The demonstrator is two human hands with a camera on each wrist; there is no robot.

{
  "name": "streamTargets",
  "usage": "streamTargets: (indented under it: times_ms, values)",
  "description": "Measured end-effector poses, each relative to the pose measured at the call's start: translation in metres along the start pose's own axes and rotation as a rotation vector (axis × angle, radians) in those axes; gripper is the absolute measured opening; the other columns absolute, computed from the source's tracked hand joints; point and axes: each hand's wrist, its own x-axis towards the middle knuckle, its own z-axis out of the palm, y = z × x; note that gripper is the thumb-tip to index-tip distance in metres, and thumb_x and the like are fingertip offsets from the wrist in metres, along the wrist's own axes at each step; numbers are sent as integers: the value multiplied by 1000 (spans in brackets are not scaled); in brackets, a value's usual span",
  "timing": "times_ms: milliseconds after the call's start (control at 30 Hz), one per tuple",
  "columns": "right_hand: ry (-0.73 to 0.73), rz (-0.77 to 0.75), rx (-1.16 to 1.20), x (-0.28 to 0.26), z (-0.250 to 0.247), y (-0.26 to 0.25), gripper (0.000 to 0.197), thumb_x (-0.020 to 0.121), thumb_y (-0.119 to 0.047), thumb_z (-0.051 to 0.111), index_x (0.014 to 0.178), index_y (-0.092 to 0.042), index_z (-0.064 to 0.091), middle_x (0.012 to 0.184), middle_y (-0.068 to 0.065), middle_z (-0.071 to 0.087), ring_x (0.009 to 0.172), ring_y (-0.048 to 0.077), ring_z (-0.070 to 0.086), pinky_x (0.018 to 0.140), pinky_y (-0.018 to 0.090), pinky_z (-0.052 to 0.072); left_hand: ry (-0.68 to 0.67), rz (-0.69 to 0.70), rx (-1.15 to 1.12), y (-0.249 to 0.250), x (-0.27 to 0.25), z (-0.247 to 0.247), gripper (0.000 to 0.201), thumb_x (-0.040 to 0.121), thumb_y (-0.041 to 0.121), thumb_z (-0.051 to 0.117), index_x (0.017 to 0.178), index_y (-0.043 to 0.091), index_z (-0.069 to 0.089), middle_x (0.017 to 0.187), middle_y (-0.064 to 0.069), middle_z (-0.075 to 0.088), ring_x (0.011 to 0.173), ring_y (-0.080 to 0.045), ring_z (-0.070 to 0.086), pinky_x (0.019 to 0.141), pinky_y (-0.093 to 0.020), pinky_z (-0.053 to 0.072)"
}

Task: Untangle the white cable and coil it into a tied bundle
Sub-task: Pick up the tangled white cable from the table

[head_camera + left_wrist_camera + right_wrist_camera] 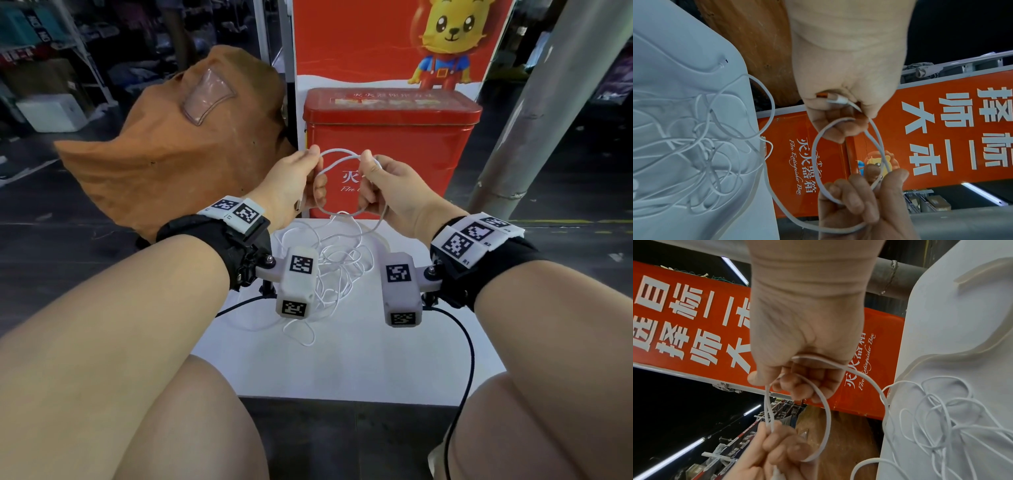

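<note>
we note both hands raised at twelve o'clock: left hand pinches the white cable by its plug end, right hand grips the first loop, apparently sizing it; the tangle remains on the tabletop at six o'clock.

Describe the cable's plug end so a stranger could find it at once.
Start at the big red fire extinguisher box behind the white table; the two hands are raised in front of it. The plug sits tucked in the left hand. Unlike the thin tangled white cable lying on the table, it is a short, thick white stub with an orange metal tip.
</note>
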Motion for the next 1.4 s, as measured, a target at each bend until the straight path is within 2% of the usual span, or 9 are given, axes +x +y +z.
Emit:
streamTargets:
  times_ms: [100, 200, 367, 533, 667, 833, 1033, 1200, 1400]
  values:
    - [16, -14, -144, 0, -2, 1, 38, 100, -39, 41, 73, -13, 49, 45, -5, 37, 46, 13, 36, 53, 22, 40, 16, -3, 14, 0, 0, 0, 32, 104, 29, 39, 77, 12, 46, 55, -3, 57, 44, -14, 49, 49, -24, 49]
    - [-2, 13, -347, 1, -4, 3, 45, 100, -45, 33, 71, -14, 47, 51, -4, 36, 48, 13, 34, 53, 24, 35, -9, -15, 66, 1, -2, 2, 31, 103, 30, 40, 78, 14, 47, 59, -4, 64, 46, -15, 53, 52, -25, 51]
    - [-54, 28, -738, -4, 2, 4, 41, 98, -52, 29, 82, -16, 41, 65, 1, 44, 54, 14, 39, 55, 26, 35, -78, -54, 173, 0, -5, 8, 31, 103, 33, 39, 78, 16, 46, 55, 0, 57, 43, -13, 46, 47, -22, 44]
    - [-9, -50, -664, -1, -1, 3, 39, 91, -48, 53, 77, -12, 46, 59, 2, 49, 48, 12, 44, 54, 23, 39, -70, -5, 179, -2, 0, 6, 33, 104, 32, 36, 75, 17, 40, 50, 3, 27, 40, -9, 26, 40, -20, 28]
    - [19, -34, -474, 1, -11, 4, 23, 82, -30, 72, 75, -13, 58, 54, -6, 58, 50, 5, 55, 66, 22, 46, 50, 79, 91, -1, 5, -3, 35, 105, 30, 36, 73, 17, 39, 47, 6, 26, 38, -8, 27, 42, -21, 29]
    - [18, 76, -185, 1, -15, 4, 11, 83, -20, 70, 79, -13, 63, 66, 2, 66, 71, 18, 61, 85, 37, 51, 136, 103, -15, 0, 11, -9, 38, 105, 28, 36, 70, 15, 40, 40, 7, 30, 37, -9, 32, 47, -23, 31]
    - [105, -24, 2, -3, -16, -1, 11, 88, -19, 65, 80, -18, 57, 58, -2, 58, 55, 13, 58, 64, 25, 48, 129, 57, 194, -2, 8, -13, 35, 104, 30, 37, 73, 16, 44, 41, 6, 43, 38, -11, 45, 49, -22, 39]
    - [155, -85, -82, -1, -16, 0, 21, 86, -21, 69, 73, -19, 53, 54, -2, 58, 50, 13, 55, 59, 26, 44, 60, 15, 267, -4, 6, -14, 34, 103, 31, 40, 74, 14, 47, 46, 4, 46, 37, -11, 47, 52, -27, 35]
    - [151, -59, -84, 1, -18, 1, 22, 85, -22, 70, 71, -18, 54, 57, -3, 61, 54, 12, 60, 62, 26, 48, 10, -49, 255, 1, 4, -12, 36, 103, 26, 41, 70, 13, 50, 45, 4, 52, 42, -13, 54, 56, -25, 43]
